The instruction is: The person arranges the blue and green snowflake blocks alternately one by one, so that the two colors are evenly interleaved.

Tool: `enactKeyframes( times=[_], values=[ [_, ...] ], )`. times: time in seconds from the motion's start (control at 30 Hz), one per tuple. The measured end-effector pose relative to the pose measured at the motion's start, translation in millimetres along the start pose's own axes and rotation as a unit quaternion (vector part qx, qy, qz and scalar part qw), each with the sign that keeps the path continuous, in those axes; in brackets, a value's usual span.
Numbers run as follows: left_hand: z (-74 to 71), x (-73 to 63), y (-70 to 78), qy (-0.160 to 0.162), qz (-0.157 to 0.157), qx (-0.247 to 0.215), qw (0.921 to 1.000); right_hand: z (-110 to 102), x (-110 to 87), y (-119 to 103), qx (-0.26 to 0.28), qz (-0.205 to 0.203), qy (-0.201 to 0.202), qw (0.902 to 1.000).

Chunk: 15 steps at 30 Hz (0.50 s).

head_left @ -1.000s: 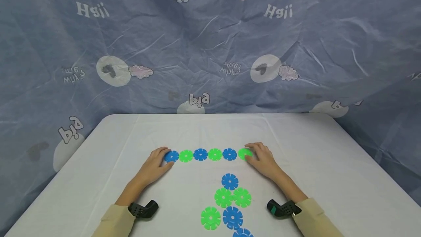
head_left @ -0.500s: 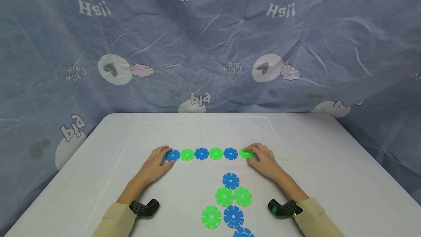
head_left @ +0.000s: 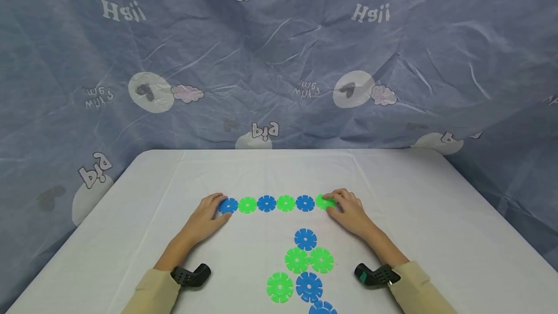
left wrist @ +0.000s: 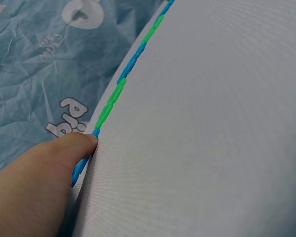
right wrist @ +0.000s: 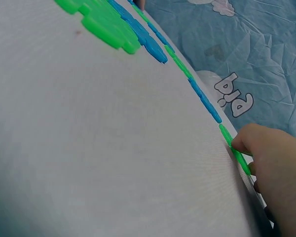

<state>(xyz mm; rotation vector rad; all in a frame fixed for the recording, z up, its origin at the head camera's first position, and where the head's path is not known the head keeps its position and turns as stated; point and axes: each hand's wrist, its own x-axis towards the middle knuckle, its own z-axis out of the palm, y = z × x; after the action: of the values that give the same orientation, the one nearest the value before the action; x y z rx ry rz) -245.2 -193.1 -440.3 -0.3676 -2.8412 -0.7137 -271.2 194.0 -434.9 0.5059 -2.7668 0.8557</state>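
Observation:
A straight row of notched plastic discs, alternating blue and green, lies across the white table. At its left end my left hand [head_left: 207, 217] holds a blue disc [head_left: 229, 205] between thumb and fingers; the thumb [left wrist: 84, 143] overlaps this disc's near edge in the left wrist view. My right hand [head_left: 348, 212] grips the green disc [head_left: 321, 201] at the right end, its fingertips covering the outer part. Beside that lies another blue disc [head_left: 305, 203]. In the right wrist view the held green disc [right wrist: 226, 134] sits flat, close to the row's last blue disc [right wrist: 204, 100].
Nearer to me lie several loose discs, among them a blue disc [head_left: 305, 239], a green disc [head_left: 280, 287] and a blue disc [head_left: 309, 287]. One blue disc [head_left: 323, 308] is cut by the frame's lower edge. A patterned blue cloth [head_left: 279, 62] hangs behind the table [head_left: 392, 173].
My right index finger has come down over the end green disc, and that disc has shifted slightly left toward its blue neighbour. The left hand stays on its blue disc.

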Motion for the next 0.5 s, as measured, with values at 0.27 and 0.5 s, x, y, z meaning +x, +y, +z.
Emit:
enactKeyframes(
  times=[0.27,0.5],
  values=[
    [-0.6,0.8,0.4,-0.001,-0.003,0.000,1.0000,-1.2,0.7,-1.9,0.004,0.009,-0.002,1.0000],
    [-0.1,0.3,-0.3,-0.002,-0.001,-0.005,1.0000,-0.8,0.8,-0.8,0.009,0.007,-0.003,0.9999]
  ],
)
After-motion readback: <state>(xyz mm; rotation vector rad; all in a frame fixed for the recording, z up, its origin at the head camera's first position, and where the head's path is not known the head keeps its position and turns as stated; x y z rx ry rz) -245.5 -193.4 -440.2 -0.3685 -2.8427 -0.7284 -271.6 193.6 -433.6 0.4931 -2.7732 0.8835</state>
